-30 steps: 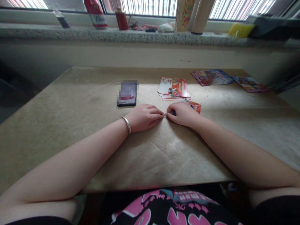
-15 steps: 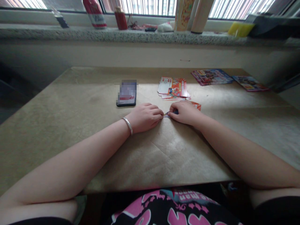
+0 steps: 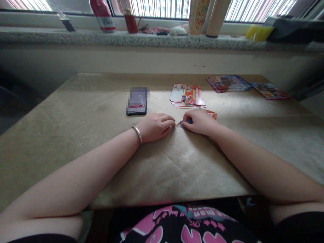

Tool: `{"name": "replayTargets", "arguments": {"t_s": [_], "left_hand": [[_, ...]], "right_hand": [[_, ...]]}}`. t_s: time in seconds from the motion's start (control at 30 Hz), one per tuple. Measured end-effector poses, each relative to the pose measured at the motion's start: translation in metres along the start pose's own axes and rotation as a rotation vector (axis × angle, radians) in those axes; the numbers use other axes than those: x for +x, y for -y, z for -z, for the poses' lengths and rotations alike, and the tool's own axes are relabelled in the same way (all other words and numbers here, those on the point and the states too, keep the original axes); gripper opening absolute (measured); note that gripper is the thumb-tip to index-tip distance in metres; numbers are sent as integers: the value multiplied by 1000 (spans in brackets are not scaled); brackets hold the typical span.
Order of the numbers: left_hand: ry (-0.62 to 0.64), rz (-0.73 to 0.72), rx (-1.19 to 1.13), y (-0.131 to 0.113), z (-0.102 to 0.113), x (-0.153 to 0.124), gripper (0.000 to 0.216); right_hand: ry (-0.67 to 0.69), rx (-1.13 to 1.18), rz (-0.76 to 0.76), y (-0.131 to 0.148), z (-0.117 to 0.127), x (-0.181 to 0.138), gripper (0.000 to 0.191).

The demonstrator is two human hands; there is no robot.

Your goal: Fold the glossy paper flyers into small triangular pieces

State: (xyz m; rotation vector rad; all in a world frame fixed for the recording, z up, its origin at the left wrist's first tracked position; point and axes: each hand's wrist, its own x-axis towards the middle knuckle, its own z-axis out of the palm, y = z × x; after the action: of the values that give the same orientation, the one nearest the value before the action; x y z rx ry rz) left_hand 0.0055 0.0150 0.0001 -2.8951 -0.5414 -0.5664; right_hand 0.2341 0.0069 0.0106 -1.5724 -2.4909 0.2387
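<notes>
Between my two hands lies a small folded piece of printed paper [image 3: 179, 124], its bluish, pointed left end showing on the table. My right hand [image 3: 198, 120] is closed in a pinch on it, covering most of it. An orange printed corner [image 3: 212, 114] sticks out behind that hand; whether it belongs to the same paper I cannot tell. My left hand [image 3: 158, 126] has its fingers stretched towards the paper's tip, fingertips at or just beside it. A silver bangle [image 3: 138, 134] circles the left wrist.
Just beyond my hands lies a loose stack of orange and white printed cards [image 3: 188, 94]. A phone [image 3: 137, 101] rests to its left. Colourful booklets [image 3: 229, 83] lie at the far right. Bottles, including a pink one [image 3: 103, 17], stand on the stone windowsill [image 3: 152, 41].
My left hand has drawn back slightly to the left, its fingers loosening from the paper's tip, so more of the tip shows. My right hand stays where it was.
</notes>
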Motion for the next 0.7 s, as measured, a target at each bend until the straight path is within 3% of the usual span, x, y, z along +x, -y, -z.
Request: {"name": "replayTargets", "arguments": {"t_s": [0.17,0.47,0.7], "left_hand": [[41,-86,-43,0,0,2,31],[26,24,-1,4,5,-1,24],[-6,36,0,14,5,-9,23]], "right_hand": [[23,79,25,0,1,-1,19],[-19,149,-95,-27,11,-9,17],[-20,255,-91,-23,5,-7,13]]}}
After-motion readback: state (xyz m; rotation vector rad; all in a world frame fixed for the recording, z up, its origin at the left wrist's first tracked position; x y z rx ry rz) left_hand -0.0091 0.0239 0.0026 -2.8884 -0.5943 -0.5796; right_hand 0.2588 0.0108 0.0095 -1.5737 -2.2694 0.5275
